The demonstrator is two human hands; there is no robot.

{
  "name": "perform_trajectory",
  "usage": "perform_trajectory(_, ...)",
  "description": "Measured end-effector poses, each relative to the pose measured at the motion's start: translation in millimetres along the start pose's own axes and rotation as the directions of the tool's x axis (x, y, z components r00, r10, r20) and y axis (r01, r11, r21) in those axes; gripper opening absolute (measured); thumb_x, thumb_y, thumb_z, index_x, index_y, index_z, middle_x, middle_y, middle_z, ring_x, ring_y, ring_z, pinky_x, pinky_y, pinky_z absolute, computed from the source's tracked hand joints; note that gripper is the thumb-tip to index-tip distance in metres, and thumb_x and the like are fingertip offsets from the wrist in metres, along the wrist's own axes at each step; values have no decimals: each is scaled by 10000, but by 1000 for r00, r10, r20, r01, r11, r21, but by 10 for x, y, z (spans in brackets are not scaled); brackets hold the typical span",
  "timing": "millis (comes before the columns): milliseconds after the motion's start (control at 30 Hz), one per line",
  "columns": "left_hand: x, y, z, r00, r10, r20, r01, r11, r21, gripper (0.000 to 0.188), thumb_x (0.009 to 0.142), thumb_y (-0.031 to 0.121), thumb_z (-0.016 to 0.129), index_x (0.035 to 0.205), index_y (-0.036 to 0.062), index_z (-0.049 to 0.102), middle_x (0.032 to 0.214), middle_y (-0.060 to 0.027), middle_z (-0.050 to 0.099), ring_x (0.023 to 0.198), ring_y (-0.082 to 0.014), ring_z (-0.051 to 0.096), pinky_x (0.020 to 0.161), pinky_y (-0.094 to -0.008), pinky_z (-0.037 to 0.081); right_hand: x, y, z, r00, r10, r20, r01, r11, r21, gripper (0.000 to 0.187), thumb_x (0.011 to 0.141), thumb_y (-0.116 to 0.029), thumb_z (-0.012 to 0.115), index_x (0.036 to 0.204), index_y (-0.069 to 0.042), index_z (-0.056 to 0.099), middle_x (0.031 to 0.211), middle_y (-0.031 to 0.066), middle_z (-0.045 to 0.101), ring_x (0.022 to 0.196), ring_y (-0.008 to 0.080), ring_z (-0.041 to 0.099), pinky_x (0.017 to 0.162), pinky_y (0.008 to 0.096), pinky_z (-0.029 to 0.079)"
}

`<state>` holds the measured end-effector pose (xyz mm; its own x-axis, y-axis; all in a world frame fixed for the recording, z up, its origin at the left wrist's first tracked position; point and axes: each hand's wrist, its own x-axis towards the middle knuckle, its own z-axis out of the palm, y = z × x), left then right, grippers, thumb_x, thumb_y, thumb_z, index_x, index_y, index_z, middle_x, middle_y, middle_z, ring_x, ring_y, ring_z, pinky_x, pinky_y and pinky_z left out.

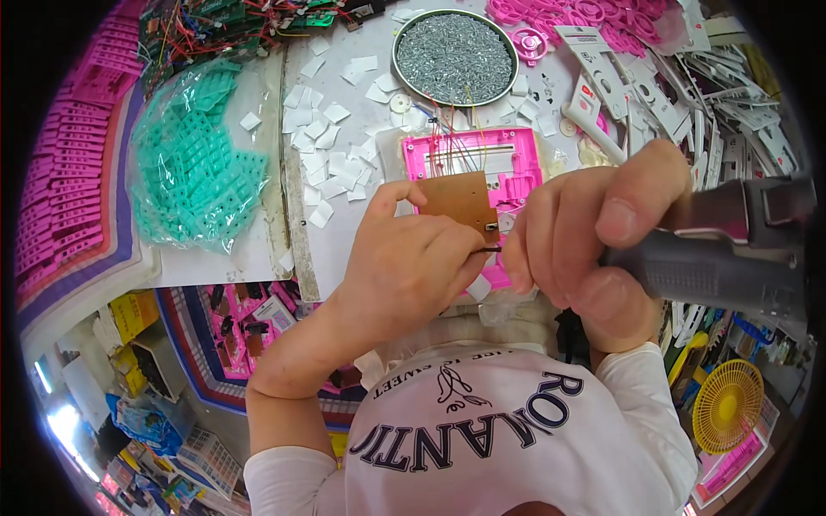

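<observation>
A pink plastic housing (525,176) lies on the table before me, with thin red and yellow wires running over it. A brown circuit board (456,198) rests over its lower left part. My left hand (417,258) lies against the board, one finger curled at its upper left edge. Its other fingertips are pinched at a thin black rod-like piece (490,249) below the board's corner. Close to the camera, my right hand (594,228) is wrapped around a dark grey tool (714,258) that looks like an electric screwdriver. The tool's working end is hidden behind the fingers.
A round tin of small metal screws (456,56) stands at the back. White square pieces (331,163) lie scattered to the left, beside a bag of teal parts (194,163). Pink parts (594,21) and white panels (740,112) pile up at the right. A yellow fan (727,404) stands lower right.
</observation>
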<state>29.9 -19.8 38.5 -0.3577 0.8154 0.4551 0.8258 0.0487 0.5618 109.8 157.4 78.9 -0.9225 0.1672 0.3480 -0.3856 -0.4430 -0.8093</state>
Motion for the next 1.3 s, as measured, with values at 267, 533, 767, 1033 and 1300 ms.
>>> perform_trajectory(267,82,-2,-61,976,6,217,7,998,-56,129,812,119,711,750,86,603,657,-41,596,597,-225,571,807,-392,448,29,-13,81,991,110,-77,-117,989,-90,428,911,-241,771,1184,-151,454,620,-19,471,520,114,459,521,304,472)
perform_trajectory(533,78,-67,-149,979,-200,50,195,977,83,164,842,172,760,809,79,629,932,-47,732,898,-228,702,1010,-508,406,40,22,-63,996,1,-93,-24,971,-240,371,925,-175,722,1181,-135,457,644,-8,466,530,125,445,520,319,457)
perform_trajectory(767,-321,-25,202,986,-147,75,136,981,137,209,853,209,764,813,90,597,1126,-51,713,1118,-183,673,1046,-475,342,102,309,-211,981,-45,-191,1,974,-225,250,832,31,698,1051,35,578,779,63,614,636,106,596,580,247,494)
perform_trajectory(1033,-352,4,204,975,-215,62,210,975,73,156,840,152,758,902,108,621,1123,-37,715,1112,-175,672,1034,-467,322,120,372,-260,987,10,161,106,715,-691,262,906,-14,662,1009,-70,428,679,57,530,556,142,487,565,350,518)
perform_trajectory(1300,-287,-70,221,976,-212,-47,212,977,3,131,859,122,744,958,114,659,1070,-18,732,1039,-167,701,1123,-562,259,250,116,-146,993,-24,116,38,992,-123,344,939,-182,734,1179,-128,493,642,-3,508,542,126,458,529,304,494)
